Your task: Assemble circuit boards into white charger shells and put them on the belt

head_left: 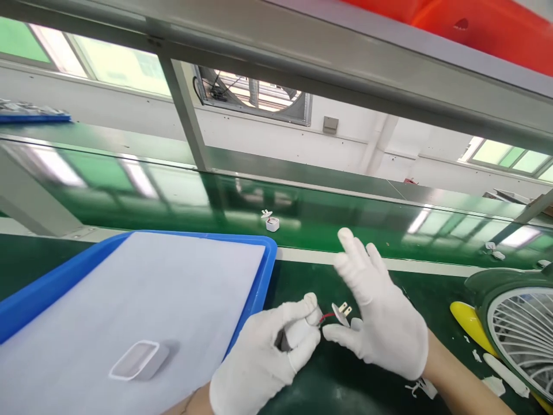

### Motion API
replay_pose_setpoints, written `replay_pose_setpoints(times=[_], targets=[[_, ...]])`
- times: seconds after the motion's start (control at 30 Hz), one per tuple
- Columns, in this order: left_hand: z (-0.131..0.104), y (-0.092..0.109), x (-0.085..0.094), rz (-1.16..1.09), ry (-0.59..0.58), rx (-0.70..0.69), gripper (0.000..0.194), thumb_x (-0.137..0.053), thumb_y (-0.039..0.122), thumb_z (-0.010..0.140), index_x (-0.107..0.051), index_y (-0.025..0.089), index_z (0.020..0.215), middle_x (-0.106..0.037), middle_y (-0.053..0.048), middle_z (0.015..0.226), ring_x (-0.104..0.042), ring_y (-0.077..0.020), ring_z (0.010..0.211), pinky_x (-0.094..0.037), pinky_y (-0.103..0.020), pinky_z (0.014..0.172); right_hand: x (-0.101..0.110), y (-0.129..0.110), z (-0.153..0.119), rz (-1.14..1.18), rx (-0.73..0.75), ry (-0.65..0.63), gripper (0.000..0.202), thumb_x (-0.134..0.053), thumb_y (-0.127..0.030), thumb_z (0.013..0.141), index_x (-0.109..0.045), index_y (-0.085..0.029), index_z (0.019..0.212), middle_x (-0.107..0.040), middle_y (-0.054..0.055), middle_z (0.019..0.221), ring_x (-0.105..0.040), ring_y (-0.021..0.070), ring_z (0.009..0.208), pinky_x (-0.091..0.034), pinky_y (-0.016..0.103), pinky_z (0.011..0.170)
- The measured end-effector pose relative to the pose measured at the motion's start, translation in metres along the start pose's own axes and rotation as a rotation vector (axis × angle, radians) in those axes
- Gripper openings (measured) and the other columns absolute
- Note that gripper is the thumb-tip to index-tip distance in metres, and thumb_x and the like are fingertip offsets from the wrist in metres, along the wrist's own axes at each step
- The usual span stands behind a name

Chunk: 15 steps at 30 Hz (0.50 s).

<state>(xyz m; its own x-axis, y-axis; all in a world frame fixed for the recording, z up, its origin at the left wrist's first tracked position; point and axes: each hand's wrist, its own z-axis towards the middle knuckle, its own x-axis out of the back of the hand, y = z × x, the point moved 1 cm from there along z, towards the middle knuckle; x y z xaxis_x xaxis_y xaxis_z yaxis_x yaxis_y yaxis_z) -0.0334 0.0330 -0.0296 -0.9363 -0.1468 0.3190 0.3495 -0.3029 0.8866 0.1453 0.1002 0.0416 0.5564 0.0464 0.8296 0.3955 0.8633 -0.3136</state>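
My left hand (272, 351), in a white glove, is closed around a small white plug housing (300, 333). From the housing a red wire runs to a round white plug cap (341, 315) with two flat metal prongs. My gloved right hand (380, 305) is open beside the cap, its upper fingers stretched out and its thumb close to the wire. Whether the right hand touches the cap, I cannot make out. To the left, a white rectangular plastic case (140, 360) lies on a white sheet (181, 288) in a blue tray (270, 253).
Behind the hands runs a green conveyor belt (345, 230) carrying another plug housing (272, 223) with its cap apart. At right stands a green fan (518, 323), with a yellow part and white scraps (495, 385) near it. A metal shelf beam (302, 46) crosses overhead, under a red bin (484, 29).
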Motion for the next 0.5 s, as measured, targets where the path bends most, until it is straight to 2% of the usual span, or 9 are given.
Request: replay_pose_setpoints(times=[0.03, 0.07, 0.13, 0.17, 0.2, 0.27, 0.33, 0.4, 0.5], targets=[[0.002, 0.000, 0.001, -0.091, 0.064, 0.076, 0.020, -0.061, 0.022, 0.080, -0.063, 0.022, 0.100, -0.067, 0.000, 0.077, -0.065, -0.0149, 0.071, -0.054, -0.025, 0.070, 0.004, 0.003, 0.000, 0.075, -0.051, 0.029, 0.084, -0.070, -0.029, 0.078, -0.023, -0.030, 0.147, -0.025, 0.012, 0.154, -0.029, 0.0383, 0.137, -0.029, 0.062, 0.105], [0.004, 0.003, 0.003, -0.171, 0.121, 0.146, 0.017, -0.064, 0.024, 0.078, -0.062, 0.022, 0.095, -0.067, 0.000, 0.077, -0.065, -0.0155, 0.072, -0.054, -0.026, 0.070, 0.006, 0.007, -0.001, 0.165, -0.111, 0.065, 0.076, -0.068, -0.028, 0.079, -0.029, -0.029, 0.144, -0.035, 0.012, 0.149, -0.037, 0.0351, 0.133, -0.036, 0.057, 0.103], [0.011, 0.011, 0.005, -0.300, 0.199, 0.260, 0.014, -0.067, 0.029, 0.076, -0.056, 0.022, 0.082, -0.061, 0.004, 0.065, -0.062, -0.0146, 0.064, -0.052, -0.026, 0.064, 0.003, 0.011, -0.002, 0.302, -0.225, 0.135, 0.039, -0.059, -0.026, 0.086, -0.051, -0.027, 0.124, -0.059, 0.009, 0.123, -0.057, 0.0272, 0.112, -0.048, 0.047, 0.093], [0.014, 0.017, 0.006, -0.353, 0.226, 0.298, 0.018, -0.067, 0.031, 0.076, -0.052, 0.023, 0.079, -0.056, 0.006, 0.057, -0.059, -0.0134, 0.058, -0.050, -0.025, 0.058, -0.004, 0.011, -0.003, 0.329, -0.255, 0.144, 0.025, -0.057, -0.024, 0.087, -0.056, -0.027, 0.112, -0.064, 0.007, 0.110, -0.061, 0.0241, 0.100, -0.051, 0.043, 0.088], [0.015, 0.022, 0.007, -0.397, 0.236, 0.329, 0.022, -0.068, 0.033, 0.075, -0.048, 0.023, 0.076, -0.051, 0.008, 0.053, -0.054, -0.0117, 0.052, -0.046, -0.023, 0.053, -0.013, 0.009, -0.004, 0.339, -0.256, 0.127, 0.021, -0.059, -0.023, 0.086, -0.058, -0.026, 0.106, -0.065, 0.005, 0.103, -0.062, 0.0220, 0.093, -0.052, 0.041, 0.084], [0.015, 0.028, 0.005, -0.476, 0.225, 0.388, 0.028, -0.069, 0.034, 0.074, -0.044, 0.023, 0.075, -0.050, 0.009, 0.050, -0.047, -0.0091, 0.047, -0.038, -0.020, 0.047, -0.035, 0.000, -0.005, 0.356, -0.186, 0.090, 0.038, -0.070, -0.022, 0.077, -0.054, -0.026, 0.111, -0.063, 0.005, 0.108, -0.061, 0.0215, 0.095, -0.053, 0.039, 0.085], [0.009, 0.029, 0.002, -0.520, 0.204, 0.414, 0.030, -0.070, 0.035, 0.073, -0.043, 0.022, 0.074, -0.050, 0.009, 0.052, -0.043, -0.0074, 0.047, -0.033, -0.018, 0.045, -0.055, -0.010, -0.007, 0.413, -0.096, 0.165, 0.060, -0.078, -0.021, 0.070, -0.047, -0.026, 0.120, -0.058, 0.007, 0.119, -0.059, 0.0225, 0.105, -0.052, 0.038, 0.089], [0.003, 0.027, -0.002, -0.524, 0.172, 0.408, 0.030, -0.069, 0.036, 0.074, -0.042, 0.022, 0.071, -0.046, 0.010, 0.051, -0.039, -0.0068, 0.047, -0.031, -0.018, 0.045, -0.068, -0.017, -0.009, 0.474, -0.058, 0.259, 0.053, -0.077, -0.022, 0.072, -0.047, -0.026, 0.116, -0.060, 0.006, 0.112, -0.061, 0.0198, 0.099, -0.054, 0.033, 0.085], [-0.001, 0.025, -0.005, -0.494, 0.137, 0.386, 0.033, -0.069, 0.033, 0.071, -0.039, 0.022, 0.065, -0.042, 0.010, 0.050, -0.036, -0.0070, 0.045, -0.031, -0.019, 0.044, -0.068, -0.018, -0.011, 0.487, -0.022, 0.294, 0.039, -0.076, -0.024, 0.076, -0.054, -0.025, 0.108, -0.064, 0.004, 0.100, -0.063, 0.0148, 0.080, -0.054, 0.027, 0.071]])
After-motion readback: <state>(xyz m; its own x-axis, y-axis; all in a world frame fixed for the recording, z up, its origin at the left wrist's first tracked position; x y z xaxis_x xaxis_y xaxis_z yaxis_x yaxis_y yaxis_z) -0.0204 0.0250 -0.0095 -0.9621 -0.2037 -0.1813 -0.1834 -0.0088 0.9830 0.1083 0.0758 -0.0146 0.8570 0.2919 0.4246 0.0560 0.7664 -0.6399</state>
